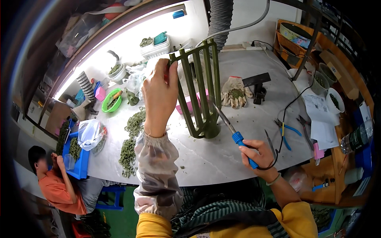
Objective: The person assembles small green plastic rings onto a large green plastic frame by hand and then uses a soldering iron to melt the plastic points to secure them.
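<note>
My left hand [159,93] is closed on the upper left corner of a dark green rack-like frame [209,79] made of several upright bars. The frame stands tilted over the table, its bars meeting a rounded base at the bottom. My right hand [260,156] grips a soldering iron [239,139] by its blue handle, with a black cord trailing from it. The metal tip points up at the frame's lower right bar; whether it touches cannot be made out. Behind the frame lies a pink block [189,104].
Small green rings [129,152] lie piled left of my arm. A stained glove [236,93], a black stand [258,85] and blue-handled pliers [287,133] lie to the right. A person in orange [59,186] sits far left by a blue tray [81,164]. A grey duct [221,20] hangs overhead.
</note>
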Action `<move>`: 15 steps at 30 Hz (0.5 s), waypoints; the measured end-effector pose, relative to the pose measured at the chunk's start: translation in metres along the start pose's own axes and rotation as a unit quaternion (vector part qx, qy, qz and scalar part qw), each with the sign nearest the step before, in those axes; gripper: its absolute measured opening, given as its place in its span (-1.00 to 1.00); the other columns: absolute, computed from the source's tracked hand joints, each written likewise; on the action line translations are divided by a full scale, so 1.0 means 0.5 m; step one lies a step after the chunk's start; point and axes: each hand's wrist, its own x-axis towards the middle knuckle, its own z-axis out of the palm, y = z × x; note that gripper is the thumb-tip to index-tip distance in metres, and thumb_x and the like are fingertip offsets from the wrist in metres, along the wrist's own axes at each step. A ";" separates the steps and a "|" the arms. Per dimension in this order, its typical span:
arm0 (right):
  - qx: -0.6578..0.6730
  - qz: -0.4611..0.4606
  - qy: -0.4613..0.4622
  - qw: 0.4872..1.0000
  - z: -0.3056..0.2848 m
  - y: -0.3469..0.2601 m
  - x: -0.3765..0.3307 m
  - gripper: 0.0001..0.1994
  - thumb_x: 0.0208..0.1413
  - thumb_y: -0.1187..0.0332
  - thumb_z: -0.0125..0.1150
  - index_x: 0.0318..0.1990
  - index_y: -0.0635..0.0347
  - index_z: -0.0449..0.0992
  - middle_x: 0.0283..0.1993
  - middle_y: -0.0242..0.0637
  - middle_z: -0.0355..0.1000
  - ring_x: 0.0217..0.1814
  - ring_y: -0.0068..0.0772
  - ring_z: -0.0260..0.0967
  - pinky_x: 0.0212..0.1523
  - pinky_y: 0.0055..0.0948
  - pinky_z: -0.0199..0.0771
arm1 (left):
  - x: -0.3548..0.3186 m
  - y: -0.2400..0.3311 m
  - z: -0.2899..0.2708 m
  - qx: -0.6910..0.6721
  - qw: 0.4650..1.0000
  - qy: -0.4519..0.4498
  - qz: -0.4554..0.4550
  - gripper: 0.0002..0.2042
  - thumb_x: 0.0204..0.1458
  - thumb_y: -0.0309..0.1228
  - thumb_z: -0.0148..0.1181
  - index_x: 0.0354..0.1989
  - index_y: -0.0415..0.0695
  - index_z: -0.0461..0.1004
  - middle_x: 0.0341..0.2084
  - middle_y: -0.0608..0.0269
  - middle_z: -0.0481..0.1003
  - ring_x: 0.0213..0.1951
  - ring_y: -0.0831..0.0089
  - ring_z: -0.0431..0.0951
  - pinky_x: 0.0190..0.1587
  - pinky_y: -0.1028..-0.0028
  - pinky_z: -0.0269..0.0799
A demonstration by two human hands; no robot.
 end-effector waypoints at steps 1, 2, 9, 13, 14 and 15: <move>0.000 -0.001 0.000 1.000 0.003 0.001 -0.006 -0.60 -0.07 0.59 0.37 -0.02 0.08 0.58 0.02 -0.15 0.45 -0.09 -0.16 0.54 -0.14 -0.36 0.61 | -0.001 0.001 0.002 -0.003 1.000 0.001 -0.001 -0.80 0.23 -0.30 0.15 -0.25 -0.22 0.49 -0.51 0.00 0.56 -0.50 0.05 0.59 -0.41 0.25 0.45; -0.001 -0.001 0.000 1.000 0.007 0.001 -0.015 -0.58 -0.08 0.58 0.38 0.00 0.05 0.58 0.03 -0.17 0.45 -0.10 -0.17 0.55 -0.16 -0.37 0.61 | -0.001 0.002 0.003 -0.003 1.000 0.002 -0.002 -0.80 0.23 -0.30 0.15 -0.25 -0.22 0.49 -0.51 0.00 0.56 -0.50 0.05 0.59 -0.41 0.25 0.45; -0.006 0.004 0.030 1.000 0.008 0.008 -0.008 -0.54 -0.11 0.57 0.41 0.02 0.01 0.58 0.06 -0.22 0.44 -0.13 -0.20 0.55 -0.19 -0.35 0.61 | -0.001 0.004 0.001 0.015 1.000 0.001 0.003 -0.81 0.24 -0.30 0.15 -0.23 -0.20 0.49 -0.53 0.00 0.56 -0.51 0.03 0.58 -0.42 0.23 0.44; 0.003 0.000 0.014 1.000 -0.004 0.008 -0.016 -0.54 -0.11 0.59 0.40 0.02 0.01 0.58 0.06 -0.23 0.44 -0.09 -0.20 0.55 -0.17 -0.34 0.61 | -0.001 -0.004 0.001 0.023 0.999 0.016 0.021 -0.81 0.23 -0.30 0.15 -0.22 -0.20 0.49 -0.53 0.00 0.56 -0.52 0.02 0.58 -0.42 0.22 0.44; 0.004 0.000 0.012 1.000 -0.003 0.012 -0.027 -0.54 -0.11 0.59 0.40 0.02 0.01 0.58 0.06 -0.23 0.44 -0.09 -0.20 0.55 -0.17 -0.34 0.61 | 0.000 -0.004 0.006 0.023 0.999 0.016 0.019 -0.81 0.23 -0.30 0.15 -0.22 -0.20 0.49 -0.53 0.00 0.56 -0.52 0.02 0.58 -0.42 0.22 0.44; 0.009 0.012 0.000 1.000 0.001 0.018 -0.041 -0.56 -0.09 0.59 0.39 0.01 0.02 0.58 0.06 -0.22 0.44 -0.08 -0.20 0.54 -0.17 -0.35 0.61 | 0.002 -0.003 0.010 0.027 1.000 0.010 0.010 -0.80 0.23 -0.30 0.15 -0.22 -0.20 0.49 -0.53 0.01 0.56 -0.51 0.03 0.59 -0.42 0.22 0.44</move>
